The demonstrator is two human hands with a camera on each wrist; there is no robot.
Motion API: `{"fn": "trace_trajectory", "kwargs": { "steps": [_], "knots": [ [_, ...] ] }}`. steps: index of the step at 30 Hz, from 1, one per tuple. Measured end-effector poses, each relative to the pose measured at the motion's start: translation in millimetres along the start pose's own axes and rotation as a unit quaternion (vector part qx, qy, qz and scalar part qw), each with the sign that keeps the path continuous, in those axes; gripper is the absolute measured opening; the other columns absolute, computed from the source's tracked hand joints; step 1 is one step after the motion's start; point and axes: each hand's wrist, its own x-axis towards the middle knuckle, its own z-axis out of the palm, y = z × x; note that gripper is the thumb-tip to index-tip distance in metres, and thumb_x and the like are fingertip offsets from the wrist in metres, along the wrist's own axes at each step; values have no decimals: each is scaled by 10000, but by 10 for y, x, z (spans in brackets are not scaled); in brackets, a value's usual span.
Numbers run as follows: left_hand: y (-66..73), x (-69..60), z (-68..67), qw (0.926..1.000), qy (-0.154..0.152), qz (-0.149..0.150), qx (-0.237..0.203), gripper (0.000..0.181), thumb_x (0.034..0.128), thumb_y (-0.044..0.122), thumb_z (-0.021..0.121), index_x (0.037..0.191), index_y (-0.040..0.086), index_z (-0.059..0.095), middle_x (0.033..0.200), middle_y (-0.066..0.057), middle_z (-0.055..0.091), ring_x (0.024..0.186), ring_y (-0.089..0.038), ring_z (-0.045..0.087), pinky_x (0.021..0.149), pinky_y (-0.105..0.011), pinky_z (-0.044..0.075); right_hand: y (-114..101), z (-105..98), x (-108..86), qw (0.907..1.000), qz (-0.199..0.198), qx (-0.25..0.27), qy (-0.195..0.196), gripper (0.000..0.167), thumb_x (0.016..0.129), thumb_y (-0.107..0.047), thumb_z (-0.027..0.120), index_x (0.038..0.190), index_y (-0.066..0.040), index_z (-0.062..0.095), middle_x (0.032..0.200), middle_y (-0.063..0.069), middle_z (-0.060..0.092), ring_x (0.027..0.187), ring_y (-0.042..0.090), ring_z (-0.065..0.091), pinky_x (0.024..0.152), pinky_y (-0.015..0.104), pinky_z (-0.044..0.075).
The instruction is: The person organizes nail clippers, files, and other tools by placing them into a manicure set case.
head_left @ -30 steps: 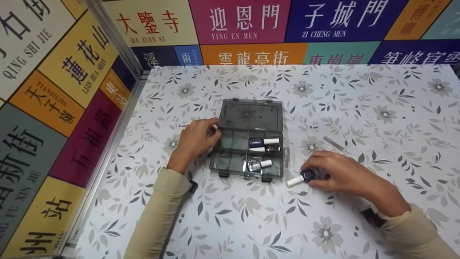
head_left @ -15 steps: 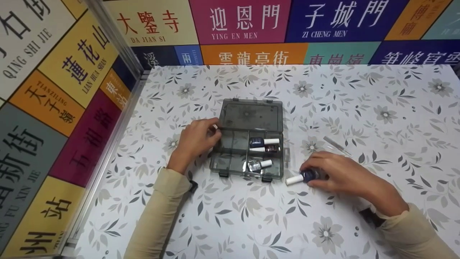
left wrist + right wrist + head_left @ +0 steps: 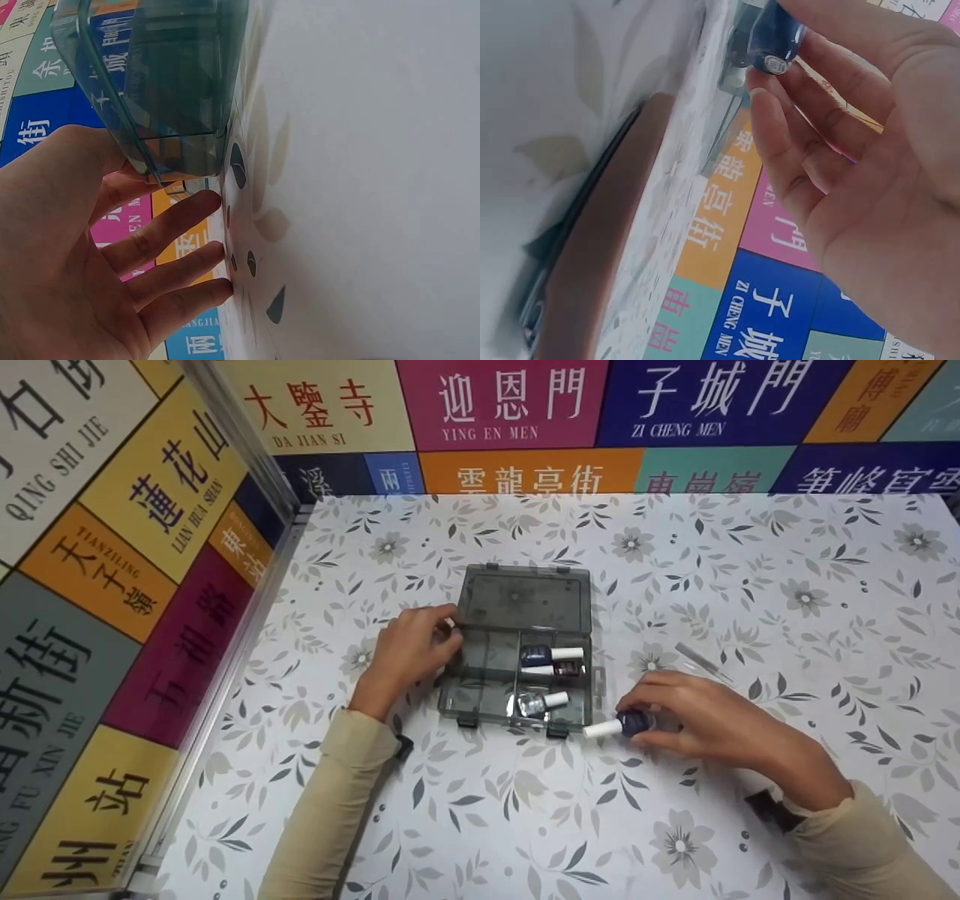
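My right hand (image 3: 697, 712) pinches a dark blue nail polish bottle (image 3: 637, 723) between thumb and fingers. The bottle's white cap points left, close to the front right corner of a smoky clear divided box (image 3: 480, 705). That box lies with its lid back, and my left hand (image 3: 412, 649) rests at its left side, thumb and index finger by the hinge end. In the left wrist view, the other fingers (image 3: 161, 236) extend loosely below the box. Inside, a blue bottle (image 3: 536, 655) and a dark bottle (image 3: 566, 668) share the back right compartment; a silvery bottle (image 3: 532, 704) lies in the front right one.
A thin clear strip (image 3: 703, 661) lies on the table behind my right hand. Flower-patterned covering (image 3: 525, 825) spreads over the tabletop. Panels with large lettering (image 3: 510, 405) stand along the back and left edges.
My right hand has shifted slightly left and up with the nail polish bottle, bringing its cap nearer the box. My left hand and the box stay put.
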Motion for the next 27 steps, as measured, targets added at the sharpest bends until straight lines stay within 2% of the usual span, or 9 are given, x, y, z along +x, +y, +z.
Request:
{"fn": "trace_trajectory", "kwargs": {
  "steps": [4, 14, 22, 27],
  "knots": [
    [2, -2, -4, 10000, -19, 6, 18, 157, 978, 264, 670, 1115, 245, 746, 1083, 1, 823, 992, -243, 772, 763, -518, 600, -32, -17, 49, 9999, -82, -18, 69, 422, 841, -273, 925, 1230, -196, 779, 1123, -97, 729, 954, 51, 661, 849, 367, 596],
    [8, 8, -6, 10000, -59, -1, 14, 171, 986, 262, 667, 1137, 247, 746, 1111, -9, 823, 1002, -247, 781, 766, -509, 607, -112, -44, 187, 9999, 52, 104, -2, 412, 925, -346, 857, 1301, -206, 762, 1228, -71, 741, 1033, 99, 705, 911, 420, 610],
    [5, 3, -3, 10000, -49, -20, 17, 172, 977, 266, 672, 1131, 247, 746, 1103, -1, 820, 1004, -253, 773, 775, -521, 604, -181, -6, 313, 9998, -59, 163, -12, 416, 945, -376, 835, 1309, -191, 757, 1237, -54, 737, 1111, 146, 712, 976, 439, 603],
    [-4, 1, 3, 10000, -62, -23, 13, 173, 976, 260, 671, 1130, 244, 749, 1092, 0, 819, 998, -244, 771, 780, -514, 605, -224, 17, 395, 9996, -179, 206, 43, 405, 954, -377, 828, 1304, -183, 763, 1231, -47, 736, 1114, 145, 711, 961, 417, 604]
  ]
}}
